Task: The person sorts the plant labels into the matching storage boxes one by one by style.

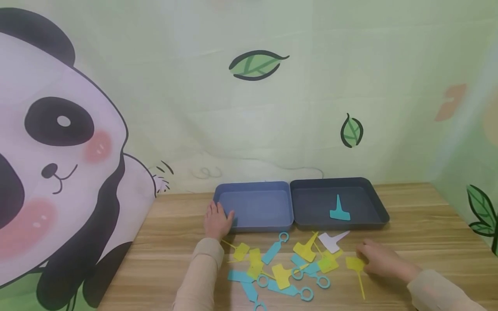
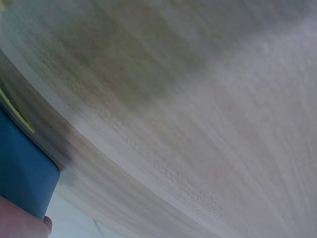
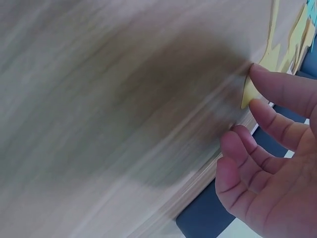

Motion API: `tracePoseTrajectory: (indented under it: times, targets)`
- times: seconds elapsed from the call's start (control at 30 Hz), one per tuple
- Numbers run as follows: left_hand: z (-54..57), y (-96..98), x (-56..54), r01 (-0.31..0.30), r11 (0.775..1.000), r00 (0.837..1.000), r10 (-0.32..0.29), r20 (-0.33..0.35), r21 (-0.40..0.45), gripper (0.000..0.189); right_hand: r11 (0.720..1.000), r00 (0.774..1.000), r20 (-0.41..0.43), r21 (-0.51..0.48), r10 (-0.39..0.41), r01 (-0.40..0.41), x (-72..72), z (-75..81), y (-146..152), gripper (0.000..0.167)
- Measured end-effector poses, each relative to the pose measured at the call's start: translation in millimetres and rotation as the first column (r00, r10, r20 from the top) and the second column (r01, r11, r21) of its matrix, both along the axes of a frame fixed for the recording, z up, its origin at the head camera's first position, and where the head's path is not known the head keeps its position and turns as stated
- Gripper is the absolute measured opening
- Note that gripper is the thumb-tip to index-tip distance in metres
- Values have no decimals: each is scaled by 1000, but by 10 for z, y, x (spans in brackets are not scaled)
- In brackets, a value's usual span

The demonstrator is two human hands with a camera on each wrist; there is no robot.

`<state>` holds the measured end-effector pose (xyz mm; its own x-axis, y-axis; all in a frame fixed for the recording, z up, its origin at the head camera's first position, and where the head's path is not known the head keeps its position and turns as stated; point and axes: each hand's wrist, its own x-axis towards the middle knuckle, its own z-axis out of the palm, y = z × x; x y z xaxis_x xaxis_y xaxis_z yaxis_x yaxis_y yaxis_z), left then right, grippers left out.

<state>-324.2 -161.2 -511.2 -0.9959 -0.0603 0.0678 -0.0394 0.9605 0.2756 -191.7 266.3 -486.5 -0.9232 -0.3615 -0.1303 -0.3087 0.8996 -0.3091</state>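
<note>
My left hand point(image 1: 218, 221) rests at the left side of the blue tray point(image 1: 253, 204), its fingers laid along the rim. In the left wrist view, part of that hand overlaps the corner of the blue tray point(image 2: 26, 166). Farther right, my right hand point(image 1: 379, 259) pinches the edge of a yellow T-shaped plant label point(image 1: 355, 263) by thumb and forefinger. The right wrist view shows the yellow label point(image 3: 270, 59) at those two fingertips, the other fingers of the hand point(image 3: 277, 148) loosely bent. The label's thin stem points toward the front of the table.
Beside the blue tray stands a dark tray point(image 1: 311, 207) holding one teal T-shaped label point(image 1: 339, 211). Several yellow labels point(image 1: 282, 276) and blue ring-ended tags point(image 1: 272, 251) overlap on the wooden table point(image 1: 167, 242), with a white label point(image 1: 330, 242) near the dark tray.
</note>
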Motion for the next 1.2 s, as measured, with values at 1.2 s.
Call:
tracePoseTrajectory:
  times: [1.2]
  targets:
    - [35,9,27,-6,1000,1000,6,9,-5,71,976,986,73,-169,152,-138,-149,-78,193,21]
